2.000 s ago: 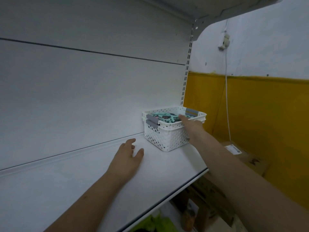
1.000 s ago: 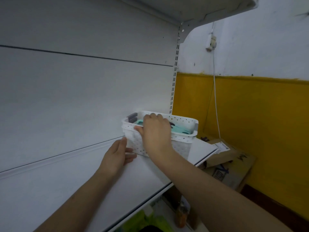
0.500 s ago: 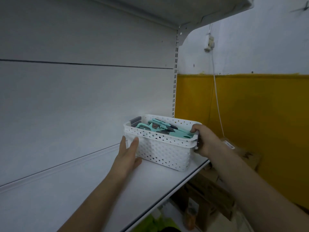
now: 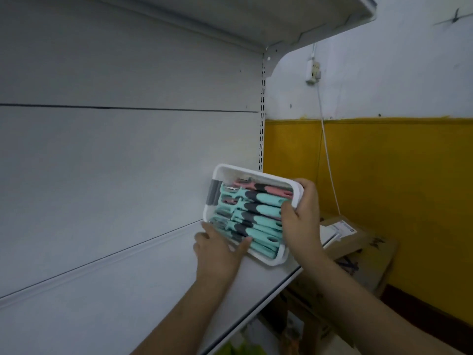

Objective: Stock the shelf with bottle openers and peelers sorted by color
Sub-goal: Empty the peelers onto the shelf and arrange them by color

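Observation:
A white perforated basket (image 4: 245,172) is tipped toward me at the right end of the white shelf (image 4: 128,290), so its inside shows. It holds several teal-and-grey peelers (image 4: 258,213) and a pink-and-grey one (image 4: 266,188) along the upper side. My left hand (image 4: 217,252) grips the basket's lower left rim, thumb over the edge. My right hand (image 4: 302,219) grips its right rim, fingers curled over the peeler handles.
The shelf's back panel (image 4: 128,162) rises behind, and an upper shelf (image 4: 256,16) hangs overhead. To the right stands a white and yellow wall (image 4: 396,175) with a cable (image 4: 329,162). Cardboard boxes (image 4: 358,242) sit below the shelf's right end.
The basket stood upright on the shelf; now both hands have tilted it toward me, showing its contents. My left hand moved from its side to its lower rim.

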